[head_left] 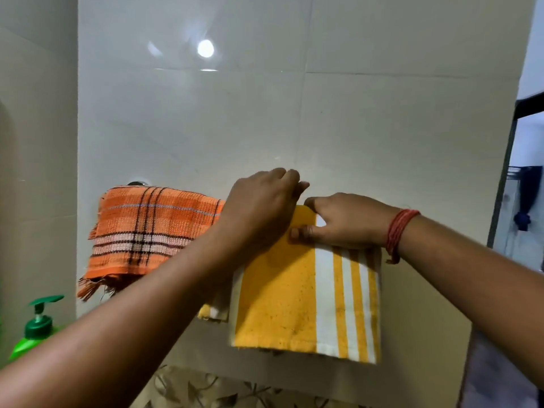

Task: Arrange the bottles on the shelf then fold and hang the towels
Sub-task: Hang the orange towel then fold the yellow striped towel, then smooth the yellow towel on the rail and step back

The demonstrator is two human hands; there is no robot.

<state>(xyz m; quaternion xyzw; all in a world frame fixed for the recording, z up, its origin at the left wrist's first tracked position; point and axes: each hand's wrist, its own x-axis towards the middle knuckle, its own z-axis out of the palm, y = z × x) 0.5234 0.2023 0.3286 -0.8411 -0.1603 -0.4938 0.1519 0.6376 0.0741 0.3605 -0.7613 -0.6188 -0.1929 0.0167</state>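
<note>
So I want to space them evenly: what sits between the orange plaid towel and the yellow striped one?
In the head view, only the left hand lies between the orange plaid towel and the yellow striped towel.

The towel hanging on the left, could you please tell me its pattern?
Orange plaid with black and pale stripes and a fringed end, in the head view: towel.

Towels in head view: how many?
2. The orange plaid towel hangs over the bar on the left; the yellow striped towel hangs to its right, gripped at the top by both hands. More may be out of frame.
</note>
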